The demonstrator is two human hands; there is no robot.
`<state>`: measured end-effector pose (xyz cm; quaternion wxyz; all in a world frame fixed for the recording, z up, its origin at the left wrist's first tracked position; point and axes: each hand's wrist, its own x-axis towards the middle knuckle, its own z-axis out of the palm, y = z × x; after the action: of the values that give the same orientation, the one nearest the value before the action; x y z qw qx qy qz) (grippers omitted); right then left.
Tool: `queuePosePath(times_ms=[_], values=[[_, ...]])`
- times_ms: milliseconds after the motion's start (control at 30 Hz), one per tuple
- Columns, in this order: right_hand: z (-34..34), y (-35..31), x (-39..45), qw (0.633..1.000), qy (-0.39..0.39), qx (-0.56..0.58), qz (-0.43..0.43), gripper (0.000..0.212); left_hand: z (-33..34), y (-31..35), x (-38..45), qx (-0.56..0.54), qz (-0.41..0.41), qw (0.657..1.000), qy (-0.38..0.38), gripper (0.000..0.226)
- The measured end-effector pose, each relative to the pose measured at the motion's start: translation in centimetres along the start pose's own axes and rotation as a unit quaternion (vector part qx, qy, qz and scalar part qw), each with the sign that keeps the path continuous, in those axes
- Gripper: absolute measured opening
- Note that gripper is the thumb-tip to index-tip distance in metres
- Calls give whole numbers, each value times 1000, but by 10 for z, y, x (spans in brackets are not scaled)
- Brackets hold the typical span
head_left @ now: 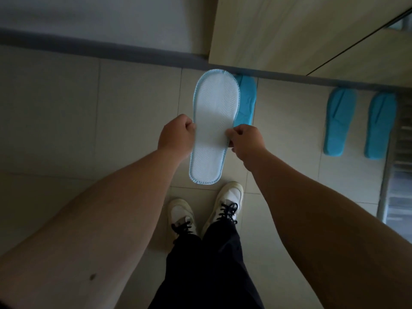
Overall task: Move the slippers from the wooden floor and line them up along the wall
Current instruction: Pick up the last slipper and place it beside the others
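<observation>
I hold a slipper [214, 121] in the air with its white sole facing up, blue trim around the edge. My left hand [176, 136] grips its left side and my right hand [245, 141] pinches its right side. Its toe points toward the wall. Below and behind it a blue slipper [246, 99] lies on the tiled floor with its toe at the grey skirting board [111, 49]. Two more blue slippers [337, 121] [379, 126] lie side by side further right, toes toward the wall.
My two white sneakers [227, 204] stand on the beige tiles just below the held slipper. A pale wooden cabinet [289, 30] rises at the upper right. A metal threshold strip [388, 175] runs down the right edge.
</observation>
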<state>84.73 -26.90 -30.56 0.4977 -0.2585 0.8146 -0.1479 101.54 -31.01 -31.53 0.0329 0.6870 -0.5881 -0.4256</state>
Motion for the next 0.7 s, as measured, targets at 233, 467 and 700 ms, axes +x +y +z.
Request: queuePosePath(times_ms=[233, 467, 700], values=[[11, -11, 17, 999, 37, 8, -18, 22, 3, 6, 24, 0, -31, 999, 13, 30], [23, -36, 21, 988, 66, -81, -111, 16, 6, 44, 33, -146, -21, 987, -60, 34], [41, -40, 13, 957, 70, -120, -256, 21, -5, 47, 42, -248, -69, 964, -66, 26]])
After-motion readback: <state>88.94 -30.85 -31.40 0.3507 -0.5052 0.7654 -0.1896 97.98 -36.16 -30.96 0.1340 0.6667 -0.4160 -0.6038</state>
